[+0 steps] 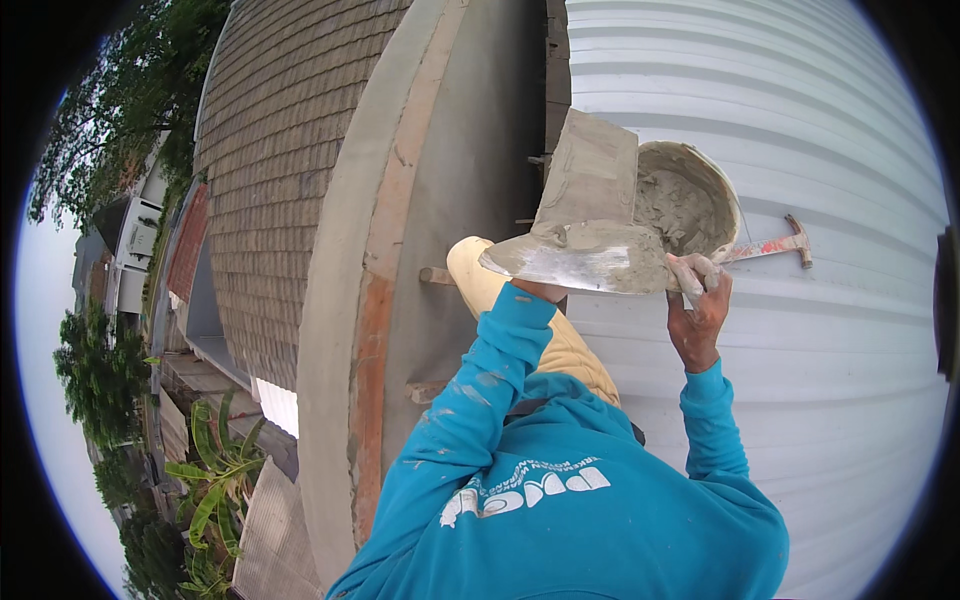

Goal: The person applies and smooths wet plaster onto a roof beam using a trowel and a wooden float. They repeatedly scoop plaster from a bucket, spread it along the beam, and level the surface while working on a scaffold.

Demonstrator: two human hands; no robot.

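My right hand (698, 310) is closed round the handle end of a steel plastering trowel (580, 265), its fingers smeared with grey mortar. The trowel's long blade points left and lies across the near end of a mortar-coated hawk board (590, 170). My left hand (540, 290) is mostly hidden under the blade and board; only a bit shows past the blue cuff, where it supports the board from below. Just beyond my right hand stands a round bucket (735, 190) of wet grey mortar (680, 210), partly covered by the board.
A claw hammer (780, 245) lies right of the bucket on the corrugated metal roof (800, 400). To the left runs a rendered wall (400, 200) with exposed brick and short wooden stubs (428, 392). A tiled roof (280, 130) lies beyond it. My knee (470, 265) is beside the wall.
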